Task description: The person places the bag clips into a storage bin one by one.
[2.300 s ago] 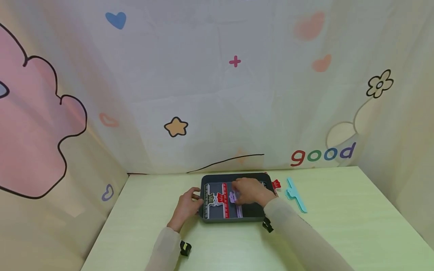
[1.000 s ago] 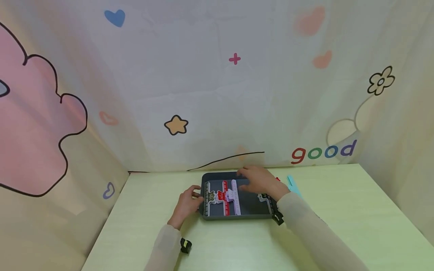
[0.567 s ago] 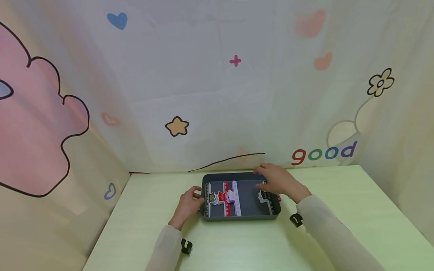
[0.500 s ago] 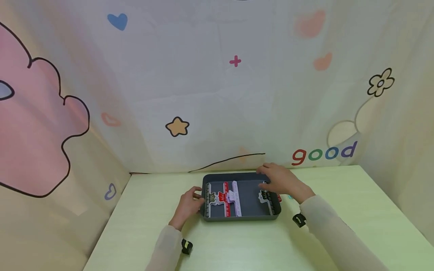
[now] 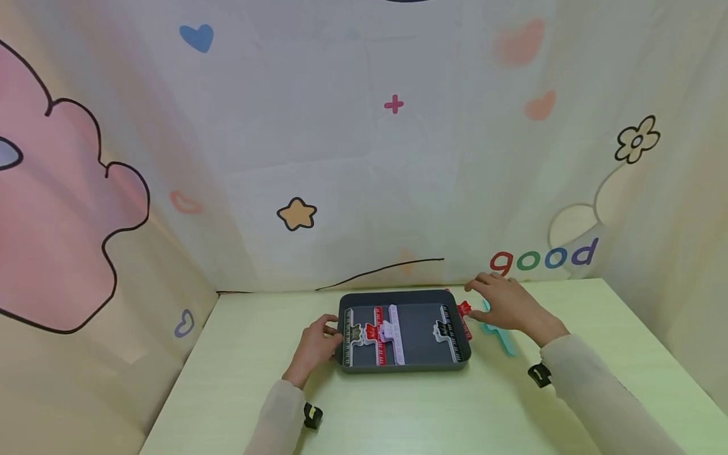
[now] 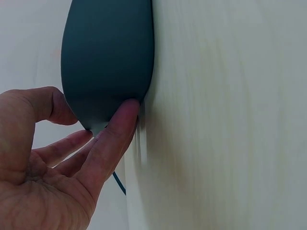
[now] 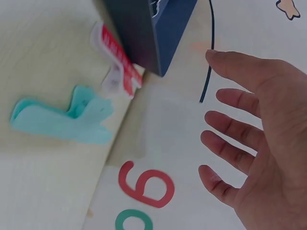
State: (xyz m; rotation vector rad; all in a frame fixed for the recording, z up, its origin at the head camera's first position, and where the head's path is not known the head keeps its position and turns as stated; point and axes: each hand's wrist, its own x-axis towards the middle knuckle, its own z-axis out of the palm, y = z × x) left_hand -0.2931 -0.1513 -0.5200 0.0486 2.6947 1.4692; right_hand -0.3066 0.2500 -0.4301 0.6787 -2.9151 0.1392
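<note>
A dark grey tray stands on the table, with several sheet-music clips inside. On its left lie a black clip, a red clip and a lilac clip; another black clip lies by the right wall. My left hand holds the tray's left end, its thumb and fingers around the wall in the left wrist view. Nothing is in my right hand, its fingers spread above a teal clip right of the tray. A red-and-white clip lies against the tray's right outer wall.
A pale wooden table bears everything. Behind it hangs a printed cloth, close to the tray's back edge. Black wrist devices sit beside both sleeves, such as the left band.
My right hand has let go of the lilac clip, which now lies flat in the tray, and has moved right over the tray's edge to the teal clip. The left hand stays put.
</note>
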